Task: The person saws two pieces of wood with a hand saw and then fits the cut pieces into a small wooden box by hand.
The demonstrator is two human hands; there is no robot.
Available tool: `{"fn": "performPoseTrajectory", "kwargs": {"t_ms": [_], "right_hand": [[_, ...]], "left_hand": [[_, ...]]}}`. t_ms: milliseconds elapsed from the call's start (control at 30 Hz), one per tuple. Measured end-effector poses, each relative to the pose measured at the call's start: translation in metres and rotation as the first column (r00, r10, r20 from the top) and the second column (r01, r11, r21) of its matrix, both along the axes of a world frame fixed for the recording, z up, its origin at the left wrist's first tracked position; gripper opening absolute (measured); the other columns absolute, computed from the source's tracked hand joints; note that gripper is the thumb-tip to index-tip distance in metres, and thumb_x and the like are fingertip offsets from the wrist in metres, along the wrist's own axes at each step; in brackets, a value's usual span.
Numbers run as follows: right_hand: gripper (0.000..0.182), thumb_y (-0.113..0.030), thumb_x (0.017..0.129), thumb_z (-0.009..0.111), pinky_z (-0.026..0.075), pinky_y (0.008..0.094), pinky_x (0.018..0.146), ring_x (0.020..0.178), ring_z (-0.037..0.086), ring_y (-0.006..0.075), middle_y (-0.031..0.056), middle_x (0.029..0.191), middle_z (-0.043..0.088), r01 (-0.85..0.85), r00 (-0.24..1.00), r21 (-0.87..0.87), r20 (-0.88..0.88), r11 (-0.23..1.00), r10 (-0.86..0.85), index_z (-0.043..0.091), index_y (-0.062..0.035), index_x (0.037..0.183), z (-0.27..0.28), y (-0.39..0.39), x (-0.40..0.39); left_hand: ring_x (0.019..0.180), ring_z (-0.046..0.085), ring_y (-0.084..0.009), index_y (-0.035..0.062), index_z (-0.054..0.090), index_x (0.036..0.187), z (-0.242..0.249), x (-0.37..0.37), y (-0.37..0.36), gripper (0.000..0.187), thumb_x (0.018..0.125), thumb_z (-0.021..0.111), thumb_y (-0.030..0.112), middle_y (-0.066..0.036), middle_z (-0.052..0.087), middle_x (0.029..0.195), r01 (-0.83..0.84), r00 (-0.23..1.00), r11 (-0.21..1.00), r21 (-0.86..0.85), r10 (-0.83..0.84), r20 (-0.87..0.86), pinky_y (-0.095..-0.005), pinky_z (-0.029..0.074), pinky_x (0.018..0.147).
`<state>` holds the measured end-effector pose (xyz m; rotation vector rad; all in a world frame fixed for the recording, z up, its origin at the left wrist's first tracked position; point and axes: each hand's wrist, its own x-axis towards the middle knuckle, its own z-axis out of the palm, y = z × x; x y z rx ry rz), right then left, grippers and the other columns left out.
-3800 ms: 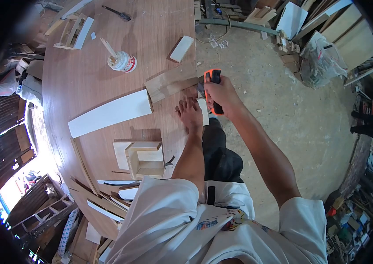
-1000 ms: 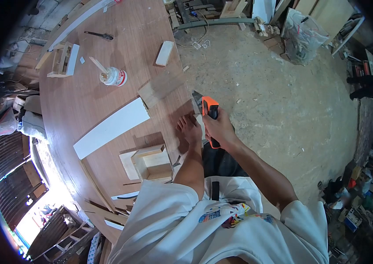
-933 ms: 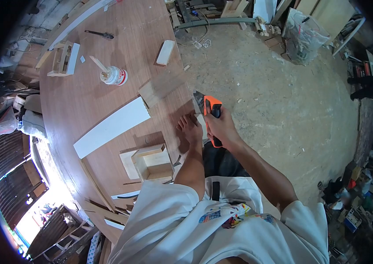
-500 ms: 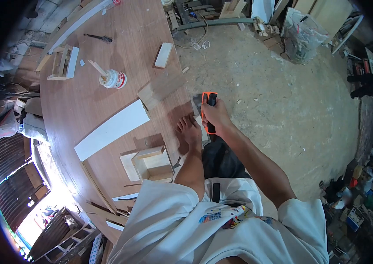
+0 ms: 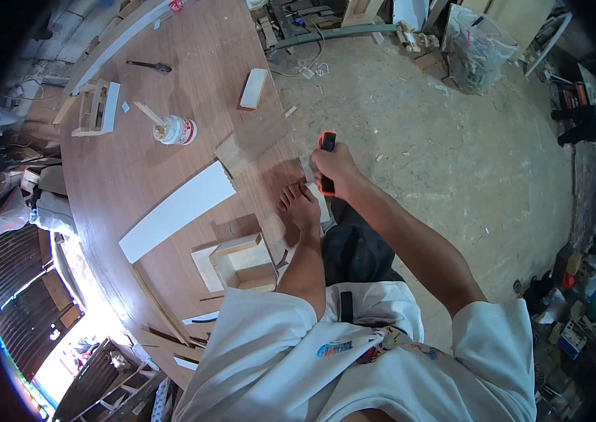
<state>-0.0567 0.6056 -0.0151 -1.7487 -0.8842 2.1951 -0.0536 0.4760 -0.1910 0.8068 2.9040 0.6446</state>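
"Head view: where's the board (image 5: pixel 320 200)?"
"Along the worktop's (image 5: pixel 206 70) edge, nearest the left hand (image 5: pixel 301 205), which lies flat; visible strip runs fore-and-aft."
"Right hand (image 5: pixel 336 169)?"
"Clamped on the saw (image 5: pixel 328 143), ahead and right of the board."

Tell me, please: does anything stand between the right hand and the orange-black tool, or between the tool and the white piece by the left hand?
Nothing visible does. The right hand grips the orange-black tool directly; the left hand lies left of the white piece, not between. Contact is unclear.
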Motion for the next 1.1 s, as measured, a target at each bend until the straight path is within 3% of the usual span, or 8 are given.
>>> {"fn": "performPoseTrajectory", "kwargs": {"t_ms": [133,333,467,567,667,900,967,1100], "right_hand": [[0.01,0.003,0.079,0.048,0.037,0.0325,0.04,0.045,0.043,0.0149,0.005,0.058,0.043,0.045,0.999,-0.028,-0.028,0.999,-0.046,0.045,-0.0028,0.071,-0.011,0.003,0.004],[0.009,0.002,0.079,0.048,0.038,0.0355,0.038,0.044,0.047,0.0177,0.0063,0.059,0.044,0.052,0.994,-0.049,-0.091,0.997,-0.056,0.045,-0.0057,0.082,-0.017,0.003,0.012],[0.011,0.003,0.079,0.048,0.037,0.0355,0.037,0.043,0.046,0.0177,0.0063,0.059,0.044,0.073,0.997,-0.047,-0.033,0.996,-0.075,0.044,-0.0057,0.085,-0.029,0.002,0.001],[0.011,0.002,0.08,0.048,0.036,0.0349,0.036,0.043,0.045,0.0173,0.0063,0.059,0.044,0.133,0.991,-0.014,0.011,0.991,-0.133,0.043,-0.0064,0.085,-0.032,-0.004,0.007],[0.011,0.002,0.081,0.048,0.036,0.0343,0.036,0.043,0.043,0.0169,0.0065,0.059,0.043,0.158,0.987,-0.109,-0.004,0.981,-0.16,0.043,-0.0071,0.085,-0.035,0.0,-0.002],[0.011,0.001,0.081,0.047,0.036,0.034,0.037,0.043,0.043,0.0165,0.0056,0.059,0.042,0.088,0.995,-0.018,-0.045,0.996,-0.089,0.042,-0.0081,0.083,-0.023,-0.004,0.007],[0.011,0.002,0.08,0.049,0.035,0.0333,0.04,0.044,0.042,0.0155,0.0054,0.058,0.044,0.116,0.993,-0.014,0.003,0.993,-0.116,0.046,-0.0046,0.073,-0.023,-0.007,0.002],[0.011,0.002,0.08,0.049,0.036,0.0335,0.04,0.044,0.043,0.0157,0.0056,0.057,0.045,0.136,0.99,-0.036,-0.035,0.99,-0.138,0.046,-0.0045,0.073,0.002,-0.009,0.013]], "left_hand": [[0.097,0.05,-0.0333,0.006,0.056,0.1,-0.002,-0.001,-0.004,0.024,0.091,0.046,0.026,-0.015,0.055,0.099,-0.009,0.997,1.0,-0.012,0.01,0.075,-0.0469,0.034,0.086],[0.099,0.051,-0.0326,0.0062,0.056,0.102,-0.004,0.001,-0.003,0.025,0.091,0.046,0.026,-0.014,0.055,0.101,-0.027,0.999,0.999,-0.021,0.027,0.022,-0.0477,0.034,0.087],[0.1,0.051,-0.0333,0.0056,0.055,0.106,-0.001,0.0,-0.003,0.027,0.091,0.046,0.026,-0.015,0.055,0.103,-0.008,0.996,0.999,-0.035,0.011,0.09,-0.0485,0.034,0.088],[0.099,0.051,-0.0336,0.0053,0.055,0.107,-0.008,0.0,-0.003,0.028,0.09,0.047,0.026,-0.015,0.055,0.104,-0.011,1.0,0.998,-0.054,0.012,0.021,-0.0485,0.034,0.087],[0.098,0.051,-0.0338,0.0049,0.055,0.106,-0.007,0.002,-0.005,0.028,0.09,0.048,0.026,-0.015,0.055,0.103,0.006,1.0,0.998,-0.06,-0.005,0.017,-0.0486,0.035,0.087],[0.097,0.051,-0.034,0.0061,0.055,0.106,-0.01,0.001,-0.004,0.026,0.09,0.048,0.025,-0.015,0.054,0.101,0.003,0.998,1.0,-0.006,-0.003,0.057,-0.0481,0.035,0.087],[0.097,0.051,-0.0341,0.0066,0.055,0.106,-0.008,0.001,-0.004,0.026,0.09,0.048,0.025,-0.015,0.054,0.101,0.007,0.998,1.0,-0.019,-0.006,0.06,-0.0482,0.035,0.087],[0.098,0.051,-0.0343,0.0062,0.054,0.106,-0.011,0.003,-0.008,0.026,0.09,0.048,0.025,-0.015,0.054,0.102,-0.008,1.0,0.999,-0.042,0.009,0.026,-0.0486,0.035,0.087]]}}
